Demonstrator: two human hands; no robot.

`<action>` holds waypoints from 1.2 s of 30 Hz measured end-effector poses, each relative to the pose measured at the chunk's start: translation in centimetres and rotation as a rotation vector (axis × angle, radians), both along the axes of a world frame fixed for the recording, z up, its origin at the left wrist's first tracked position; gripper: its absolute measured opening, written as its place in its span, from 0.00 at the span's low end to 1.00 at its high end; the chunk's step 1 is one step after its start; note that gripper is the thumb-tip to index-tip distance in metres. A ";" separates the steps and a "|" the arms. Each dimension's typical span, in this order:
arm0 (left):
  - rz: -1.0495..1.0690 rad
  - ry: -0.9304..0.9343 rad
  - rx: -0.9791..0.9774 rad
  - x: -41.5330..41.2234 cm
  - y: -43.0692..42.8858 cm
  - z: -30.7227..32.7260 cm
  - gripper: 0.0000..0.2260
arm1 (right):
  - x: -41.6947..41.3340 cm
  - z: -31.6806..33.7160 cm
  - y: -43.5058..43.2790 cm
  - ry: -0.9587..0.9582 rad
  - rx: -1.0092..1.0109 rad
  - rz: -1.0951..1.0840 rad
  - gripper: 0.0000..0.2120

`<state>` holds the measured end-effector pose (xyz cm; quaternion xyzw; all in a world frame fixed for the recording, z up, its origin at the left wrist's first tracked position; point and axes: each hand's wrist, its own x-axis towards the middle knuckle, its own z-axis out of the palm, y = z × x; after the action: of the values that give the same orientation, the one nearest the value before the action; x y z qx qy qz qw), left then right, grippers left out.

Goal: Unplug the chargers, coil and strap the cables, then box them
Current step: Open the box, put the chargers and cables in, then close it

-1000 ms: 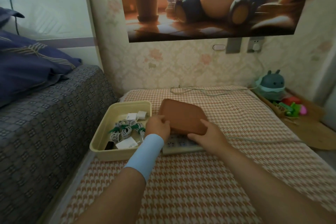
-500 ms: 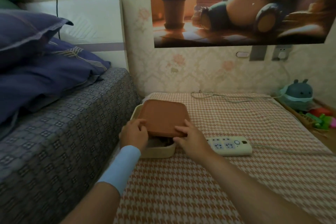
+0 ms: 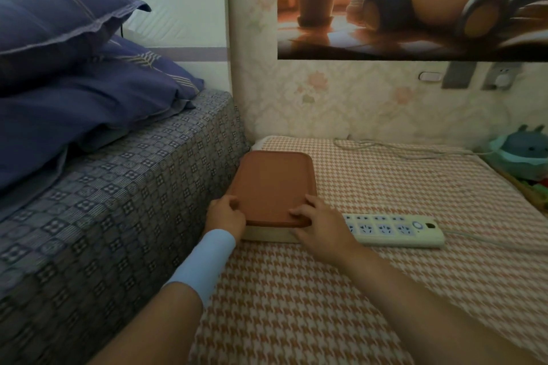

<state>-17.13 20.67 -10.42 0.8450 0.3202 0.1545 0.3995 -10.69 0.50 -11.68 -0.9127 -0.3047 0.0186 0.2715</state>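
Lid's down! A second ago the cream plastic box [image 3: 267,235] stood open with the coiled chargers showing. Now the brown rounded plastic lid [image 3: 275,187] covers it, cables hidden inside. My left hand [image 3: 226,212] has its fingers clenched on the near-left corner, and my right hand [image 3: 320,221] curls over the near-right one. Boxing looks nearly done, maybe one press to seat it. The grey patterned bed [image 3: 118,187] crowds the box's left side. The white power strip [image 3: 397,230] lies just beside my right hand on the houndstooth bench [image 3: 385,187].

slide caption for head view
Left hand and right hand hold the brown lid on the cream box beside a power strip.
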 end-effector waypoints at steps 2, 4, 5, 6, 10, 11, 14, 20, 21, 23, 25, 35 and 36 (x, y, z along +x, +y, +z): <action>0.023 -0.016 -0.066 0.0 0.2 0.0 0.22 | -0.1 0.1 -0.1 0.145 0.130 0.014 0.19; 0.076 -0.024 -0.146 0.0 0.3 0.3 0.23 | 0.1 0.4 0.3 0.203 0.315 -0.104 0.15; 0.097 -0.017 -0.176 0.0 0.3 0.4 0.22 | 0.7 0.6 0.6 0.206 0.377 -0.200 0.16; 0.103 -0.009 -0.188 -0.1 0.3 0.5 0.22 | 1.2 0.8 0.8 0.247 0.416 -0.300 0.19; 0.093 0.024 -0.096 -0.9 0.3 0.9 0.21 | 2.0 1.6 0.9 0.684 0.536 -0.461 0.23; 0.079 0.048 -0.048 -1.1 0.4 0.9 0.21 | 1.3 2.2 0.8 0.781 0.558 -0.429 0.18; 0.071 0.138 0.079 -2.0 1.0 1.0 0.21 | -2.4 3.5 0.3 1.020 0.458 -0.275 0.12; 0.078 0.296 0.210 -4.9 1.2 1.7 0.25 | -5.9 5.7 0.5 0.708 0.052 -0.052 0.14; 0.048 0.333 0.307 -5.5 1.0 1.9 0.26 | -4.9 5.6 0.5 0.491 0.054 -0.139 0.14; -0.082 0.358 0.503 -6.2 0.5 2.5 0.29 | -2.3 5.0 0.4 0.241 0.096 -0.292 0.11; -0.326 0.387 0.609 -6.5 -0.5 3.1 0.35 | -0.5 4.6 0.5 0.222 0.112 -0.362 0.06; -0.678 0.543 0.640 -5.8 1.1 2.4 0.41 | 4.1 2.3 2.0 0.145 0.118 -0.437 0.14; -0.671 0.541 0.637 -5.9 1.5 2.3 0.40 | 3.8 2.8 1.9 0.178 0.131 -0.473 0.15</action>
<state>-23.06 22.17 -8.10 0.9899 0.0612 -0.1157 0.0540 -6.88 2.38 -8.83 -0.9338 -0.0582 0.0152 0.3528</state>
